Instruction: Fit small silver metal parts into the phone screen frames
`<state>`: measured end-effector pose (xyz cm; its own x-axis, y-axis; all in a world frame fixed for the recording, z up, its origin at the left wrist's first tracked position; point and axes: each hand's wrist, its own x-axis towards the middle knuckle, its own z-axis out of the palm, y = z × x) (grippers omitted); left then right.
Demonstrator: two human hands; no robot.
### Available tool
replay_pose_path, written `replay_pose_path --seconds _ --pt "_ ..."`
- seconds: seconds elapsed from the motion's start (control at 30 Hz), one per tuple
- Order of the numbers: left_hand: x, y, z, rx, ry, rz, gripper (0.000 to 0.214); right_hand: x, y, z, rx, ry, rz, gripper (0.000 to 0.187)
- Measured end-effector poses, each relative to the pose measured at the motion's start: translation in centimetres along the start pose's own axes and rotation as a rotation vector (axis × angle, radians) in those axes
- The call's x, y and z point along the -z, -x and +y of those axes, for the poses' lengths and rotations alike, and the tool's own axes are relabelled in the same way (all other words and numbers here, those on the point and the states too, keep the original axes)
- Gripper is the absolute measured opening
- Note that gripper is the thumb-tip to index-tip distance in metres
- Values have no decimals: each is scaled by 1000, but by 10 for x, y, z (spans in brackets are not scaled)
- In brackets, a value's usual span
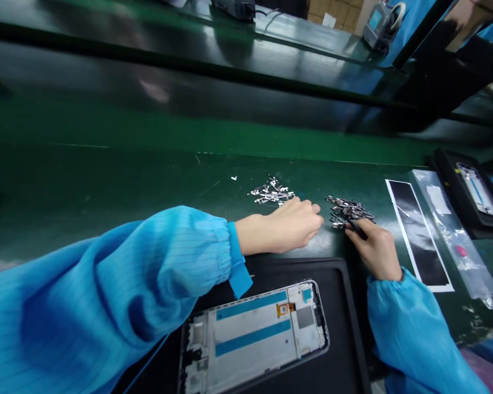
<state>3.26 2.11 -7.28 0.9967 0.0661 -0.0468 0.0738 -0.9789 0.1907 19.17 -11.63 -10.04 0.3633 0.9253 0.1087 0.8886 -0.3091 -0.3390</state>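
My right hand (pixel 376 246) pinches black tweezers (pixel 358 229) at the near edge of a pile of small dark metal parts (pixel 349 209). Only a short piece of the tweezers shows. Between the two piles is my left hand (pixel 285 225), its fingers bent together and pointing right; whatever they may hold is hidden. Just beyond it lies another pile of small silvery parts (pixel 272 191). Below my hands, an opened phone frame (pixel 252 342) with blue strips and an orange flex cable rests at a slant in a black tray (pixel 340 306).
Right of my right hand lie a black sheet with white borders (pixel 419 235) and a clear plastic bag (pixel 456 235). Another black tray (pixel 443 175) holds a second phone frame (pixel 479 189). A raised shelf (pixel 181 60) runs across the back, with a grey device (pixel 382 24) on it.
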Motion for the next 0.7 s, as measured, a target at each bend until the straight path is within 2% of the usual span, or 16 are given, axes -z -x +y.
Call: replay_pose_path --seconds 0.17,0.37,0.47,0.53,0.7 --pt "0 0 3 15 25 -1 19 6 1 1 49 133 -50 15" --pt "1 1 6 17 34 -21 19 18 -1 -18 114 189 -144 15" --pt "2 1 6 21 42 -25 20 23 -7 -23 126 99 -151 14" --pt "3 2 6 28 53 -28 20 27 -10 -19 90 5 -111 12" --pt "6 5 6 32 103 -38 21 42 -9 -1 -129 -354 100 12"
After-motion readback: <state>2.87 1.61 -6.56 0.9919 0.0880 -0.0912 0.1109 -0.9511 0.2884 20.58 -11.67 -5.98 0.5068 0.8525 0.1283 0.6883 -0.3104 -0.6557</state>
